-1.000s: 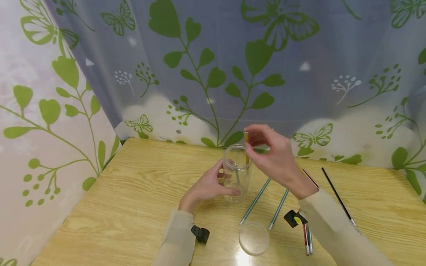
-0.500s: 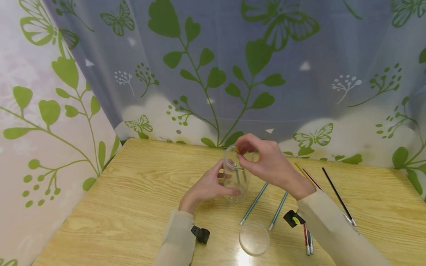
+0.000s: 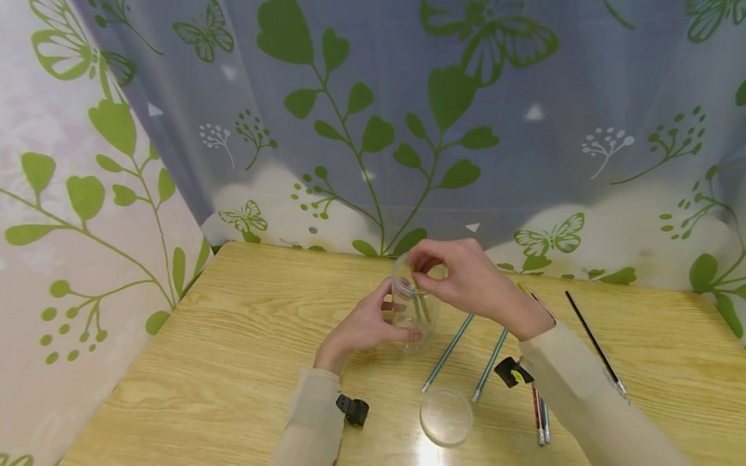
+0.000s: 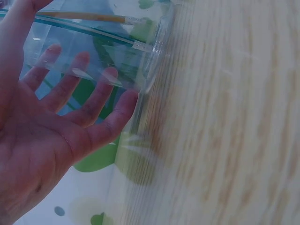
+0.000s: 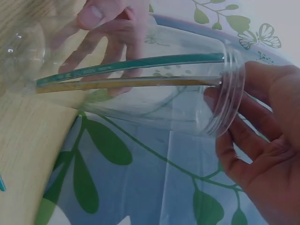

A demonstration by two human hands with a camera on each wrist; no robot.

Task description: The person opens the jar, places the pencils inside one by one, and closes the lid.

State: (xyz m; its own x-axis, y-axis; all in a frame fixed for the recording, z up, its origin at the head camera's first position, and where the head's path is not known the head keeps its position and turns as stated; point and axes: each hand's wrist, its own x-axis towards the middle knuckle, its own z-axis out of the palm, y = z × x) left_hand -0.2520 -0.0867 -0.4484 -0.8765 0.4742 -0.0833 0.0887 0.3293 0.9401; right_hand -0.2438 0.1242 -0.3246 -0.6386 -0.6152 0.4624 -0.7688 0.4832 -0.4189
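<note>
A clear plastic jar (image 3: pixel 420 331) stands slightly tilted above the wooden table's far side. My left hand (image 3: pixel 370 322) grips its side, thumb in front and fingers behind. Inside lean a teal pencil (image 5: pixel 136 64) and a yellow pencil (image 5: pixel 126 84), their ferrule ends down near the jar's base. At the open mouth, my right hand (image 3: pixel 460 277) pinches the top of the yellow pencil, with a fingertip inside the rim. In the left wrist view, the metal ferrules of the yellow pencil (image 4: pixel 93 17) and teal pencil (image 4: pixel 93 32) show through the plastic.
A round clear lid (image 3: pixel 446 417) lies in front of the jar. Two teal pencils (image 3: pixel 447 353) lie to its right. Farther right are a black pencil (image 3: pixel 594 340) and red and teal pencils (image 3: pixel 538 420), partly under the right forearm. A patterned curtain (image 3: pixel 352 122) hangs behind.
My right hand has moved down and left to the jar's mouth, lowering the yellow pencil inside beside the teal one. The left hand and jar have stayed nearly still.
</note>
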